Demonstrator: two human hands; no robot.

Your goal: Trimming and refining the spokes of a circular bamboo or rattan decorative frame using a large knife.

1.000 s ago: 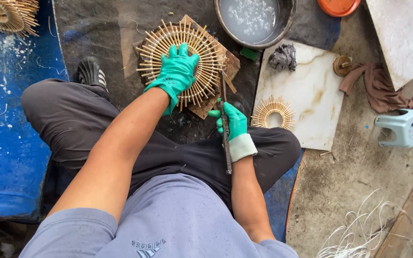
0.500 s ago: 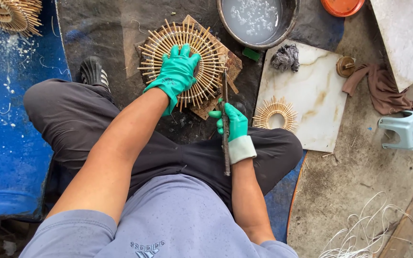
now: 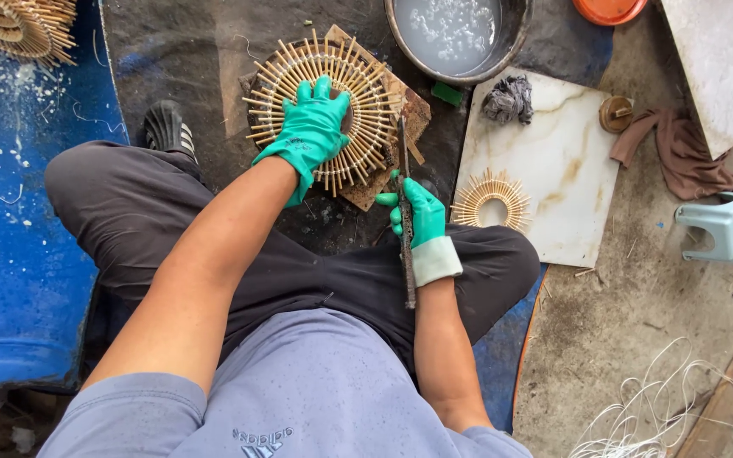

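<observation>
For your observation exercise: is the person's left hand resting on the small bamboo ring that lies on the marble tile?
No: the gloved left hand presses on the large bamboo ring on the wooden board, while the small bamboo ring lies untouched.

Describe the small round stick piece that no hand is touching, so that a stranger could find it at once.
Start at the pale marble-patterned slab to the right of the person's right hand. Near the slab's lower left part lies the small ring of short bamboo sticks. Unlike the larger sunburst disc under the left hand, it is much smaller, open in the middle and untouched.
</observation>
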